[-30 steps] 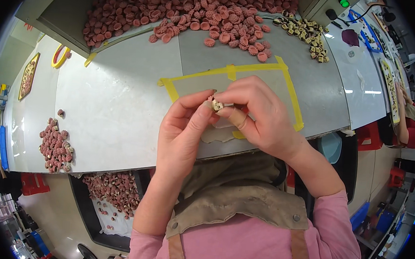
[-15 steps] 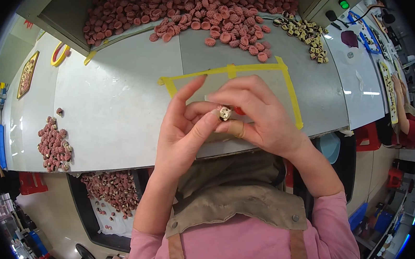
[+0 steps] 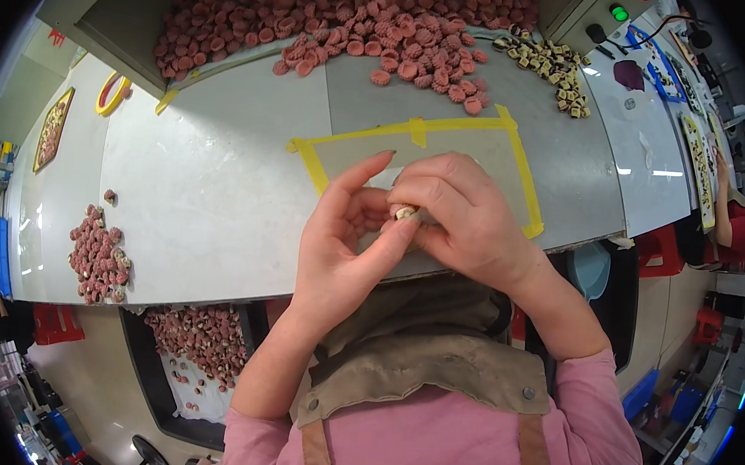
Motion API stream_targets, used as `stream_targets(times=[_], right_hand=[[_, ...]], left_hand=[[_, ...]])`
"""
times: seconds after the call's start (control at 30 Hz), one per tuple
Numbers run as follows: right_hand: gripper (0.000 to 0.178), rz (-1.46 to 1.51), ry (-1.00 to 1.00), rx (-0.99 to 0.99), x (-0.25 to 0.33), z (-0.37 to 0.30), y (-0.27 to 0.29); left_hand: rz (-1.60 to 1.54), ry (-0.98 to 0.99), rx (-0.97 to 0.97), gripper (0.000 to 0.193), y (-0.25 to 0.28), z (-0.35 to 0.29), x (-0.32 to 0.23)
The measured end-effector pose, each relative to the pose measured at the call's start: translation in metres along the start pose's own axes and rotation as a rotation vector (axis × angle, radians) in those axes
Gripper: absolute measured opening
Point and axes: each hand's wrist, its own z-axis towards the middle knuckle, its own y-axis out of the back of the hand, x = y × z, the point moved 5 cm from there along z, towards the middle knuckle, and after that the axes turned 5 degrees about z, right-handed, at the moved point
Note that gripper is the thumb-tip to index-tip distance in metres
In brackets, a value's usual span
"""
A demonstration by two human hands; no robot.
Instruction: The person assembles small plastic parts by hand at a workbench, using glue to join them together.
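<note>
Over the near edge of the table my two hands meet around one small pink-and-cream piece [image 3: 405, 211]. It looks like a pink raspberry-shaped cup with a cream block set in it. My left hand [image 3: 333, 243] presses it with the thumb, its index finger raised apart. From the other side, the curled fingers and thumb of my right hand [image 3: 472, 226] pinch it, hiding much of it. Beyond lies a heap of hollow pink raspberry-shaped cups [image 3: 403, 40], with small cream-and-dark blocks [image 3: 557, 68] to its right.
Yellow tape [image 3: 523, 174] frames a patch of table under my hands. A pile of filled pink pieces [image 3: 94, 261] sits at the left edge. Below the table stand a black tray [image 3: 150, 390] with more pieces and a blue scoop [image 3: 590, 269]. A co-worker's arm [image 3: 722, 196] shows at far right.
Both hands have shifted slightly right and nearer to me. My right fingers have closed in over the piece, and its cream face is now partly covered.
</note>
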Motion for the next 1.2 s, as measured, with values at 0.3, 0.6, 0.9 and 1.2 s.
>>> stream_targets(times=[0.3, 0.6, 0.9, 1.2], right_hand=[[0.012, -0.251, -0.224, -0.044, -0.059, -0.014, 0.072], [0.012, -0.511, -0.251, -0.155, -0.165, 0.007, 0.131], [0.016, -0.663, -0.163, -0.029, -0.151, -0.002, 0.114], [0.016, -0.123, -0.496, 0.138, -0.073, -0.028, 0.084]], left_hand=[[1.569, -0.334, -0.356, 0.019, 0.131, 0.017, -0.035], [2.122, 0.001, -0.655, 0.024, 0.271, -0.043, -0.056], [1.395, -0.257, -0.264, 0.033, 0.133, 0.066, -0.048], [1.084, -0.311, -0.262, 0.028, 0.114, 0.12, -0.015]])
